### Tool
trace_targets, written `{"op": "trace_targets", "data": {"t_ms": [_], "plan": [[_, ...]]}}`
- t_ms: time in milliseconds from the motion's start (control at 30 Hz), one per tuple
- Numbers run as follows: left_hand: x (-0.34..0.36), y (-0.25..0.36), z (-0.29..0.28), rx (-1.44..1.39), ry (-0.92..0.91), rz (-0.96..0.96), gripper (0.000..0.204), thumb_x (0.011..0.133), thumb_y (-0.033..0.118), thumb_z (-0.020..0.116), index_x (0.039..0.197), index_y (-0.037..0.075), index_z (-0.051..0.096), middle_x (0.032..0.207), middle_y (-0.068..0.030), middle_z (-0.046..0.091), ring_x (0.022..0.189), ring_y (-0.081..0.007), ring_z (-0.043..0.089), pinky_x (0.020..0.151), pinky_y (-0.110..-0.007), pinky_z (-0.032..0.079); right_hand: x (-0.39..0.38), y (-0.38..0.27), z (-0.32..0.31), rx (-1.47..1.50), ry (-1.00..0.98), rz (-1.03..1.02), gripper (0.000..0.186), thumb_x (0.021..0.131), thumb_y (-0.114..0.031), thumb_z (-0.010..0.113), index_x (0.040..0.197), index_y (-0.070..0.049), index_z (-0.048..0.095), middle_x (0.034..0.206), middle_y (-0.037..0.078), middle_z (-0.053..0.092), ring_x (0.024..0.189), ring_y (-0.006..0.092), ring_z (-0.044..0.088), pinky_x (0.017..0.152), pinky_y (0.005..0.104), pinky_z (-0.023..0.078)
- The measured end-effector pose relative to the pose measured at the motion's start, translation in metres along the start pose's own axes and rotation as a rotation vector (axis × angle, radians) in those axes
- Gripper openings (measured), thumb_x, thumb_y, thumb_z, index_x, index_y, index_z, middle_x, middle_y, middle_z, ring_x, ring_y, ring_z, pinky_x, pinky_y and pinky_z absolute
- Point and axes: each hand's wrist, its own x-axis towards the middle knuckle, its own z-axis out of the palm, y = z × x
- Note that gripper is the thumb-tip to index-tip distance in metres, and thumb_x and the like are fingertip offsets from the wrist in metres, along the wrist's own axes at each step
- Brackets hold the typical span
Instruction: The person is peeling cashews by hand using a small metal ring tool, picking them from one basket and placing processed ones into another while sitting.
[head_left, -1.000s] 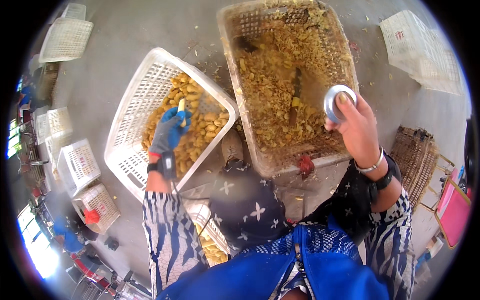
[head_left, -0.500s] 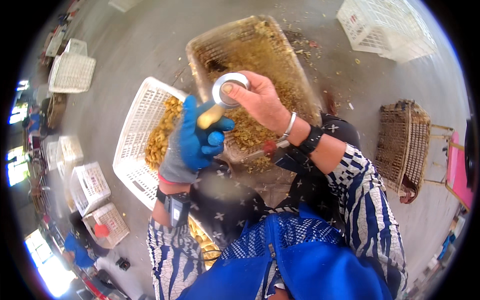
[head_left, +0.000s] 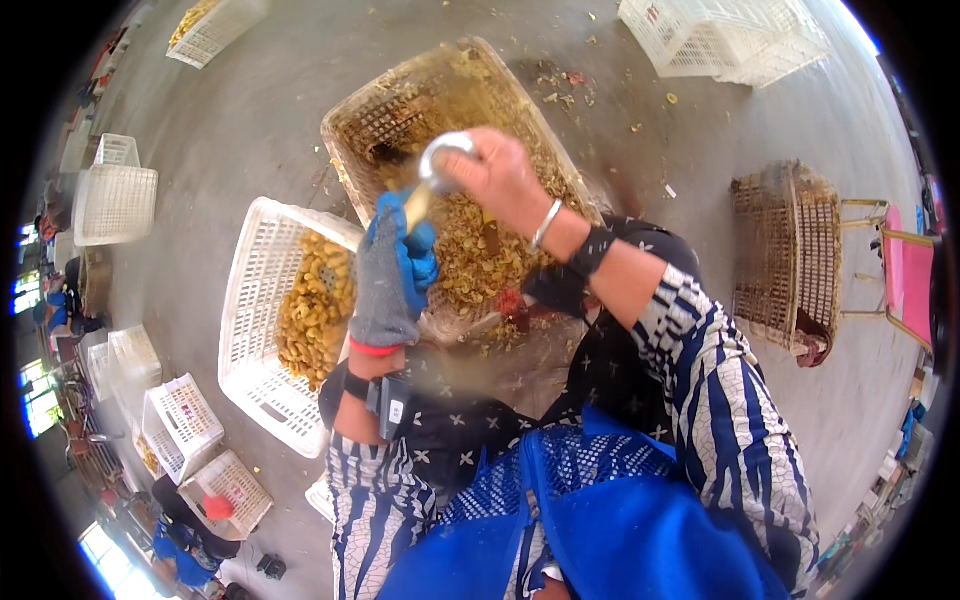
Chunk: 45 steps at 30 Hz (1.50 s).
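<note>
My left hand (head_left: 393, 275), in a blue-and-grey glove, is closed around an oblong, pale yellow piece of produce (head_left: 417, 207), perhaps a root vegetable. Bare and wearing a bracelet, my right hand (head_left: 508, 185) grips a round silver metal tool (head_left: 436, 158) against the upper end of the piece. Both hands are over a dirty crate (head_left: 338, 170) holding yellowish peelings (head_left: 475, 255). Left of my gloved hand, a white plastic crate (head_left: 240, 330) contains many knobbly, yellow-brown pieces (head_left: 318, 310).
A brown-stained crate (head_left: 785, 265) stands at right beside a pink chair (head_left: 905, 270). White crates (head_left: 730, 40) are at the far right, with another white crate (head_left: 115, 205) at left. Scraps (head_left: 565, 95) litter the floor. A person in blue (head_left: 185, 550) is at lower left.
My gloved fingers have closed further around the yellow piece, and the glove's back now shows more. The silver tool has tilted and remains at the piece's upper end. The whole view has shifted.
</note>
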Motion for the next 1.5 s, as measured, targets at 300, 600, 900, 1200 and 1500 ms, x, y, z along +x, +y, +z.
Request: {"op": "trace_targets", "data": {"t_ms": [300, 600, 900, 1200, 1500], "plan": [[0.009, 0.001, 0.004, -0.166, -0.022, -0.181, 0.046, 0.102, 0.048, 0.048, 0.122, 0.007, 0.059, 0.066, 0.0048, 0.044, 0.047, -0.0036, 0.034, 0.041, -0.019, 0.027, 0.000, 0.004, 0.004, 0.257, -0.161, 0.013, 0.019, 0.089, -0.021, 0.068, 0.098, -0.005, 0.074, 0.086, 0.008, 0.073, 0.074, 0.0114, 0.066, 0.066, 0.0252, 0.054], [0.009, -0.001, 0.002, -0.056, 0.049, -0.058, 0.020, 0.101, 0.034, 0.052, 0.096, 0.016, 0.058, 0.067, 0.0045, 0.047, 0.044, -0.0035, 0.031, 0.038, -0.018, 0.025, -0.001, -0.002, 0.003, 0.153, -0.107, -0.234, 0.017, 0.088, -0.020, 0.069, 0.096, -0.006, 0.074, 0.091, 0.008, 0.073, 0.076, 0.0150, 0.067, 0.068, 0.0260, 0.054], [-0.001, 0.000, 0.008, 0.085, 0.111, 0.030, 0.019, 0.100, 0.033, 0.055, 0.098, 0.015, 0.059, 0.067, 0.0044, 0.047, 0.044, -0.0029, 0.033, 0.038, -0.018, 0.025, 0.021, 0.004, -0.025, -0.014, -0.077, 0.087, 0.017, 0.090, -0.023, 0.065, 0.096, -0.011, 0.076, 0.089, 0.008, 0.074, 0.067, 0.0096, 0.066, 0.046, 0.0220, 0.048], [0.017, -0.001, -0.019, -0.351, -0.229, -0.323, 0.053, 0.102, 0.047, 0.049, 0.127, 0.000, 0.056, 0.062, 0.0058, 0.038, 0.040, -0.0036, 0.028, 0.036, -0.020, 0.026, 0.031, 0.016, -0.033, -0.123, -0.035, 0.114, 0.019, 0.089, -0.022, 0.071, 0.102, -0.009, 0.075, 0.091, 0.009, 0.075, 0.078, 0.0173, 0.070, 0.068, 0.0276, 0.057], [0.003, 0.005, 0.002, 0.036, -0.097, -0.137, 0.045, 0.103, 0.045, 0.047, 0.126, 0.008, 0.055, 0.071, 0.0045, 0.052, 0.042, -0.0026, 0.029, 0.038, -0.018, 0.025, 0.003, -0.009, -0.007, 0.363, -0.263, 0.218, 0.021, 0.089, -0.017, 0.069, 0.101, 0.000, 0.071, 0.086, 0.008, 0.071, 0.075, 0.0114, 0.067, 0.062, 0.0227, 0.054]]}}
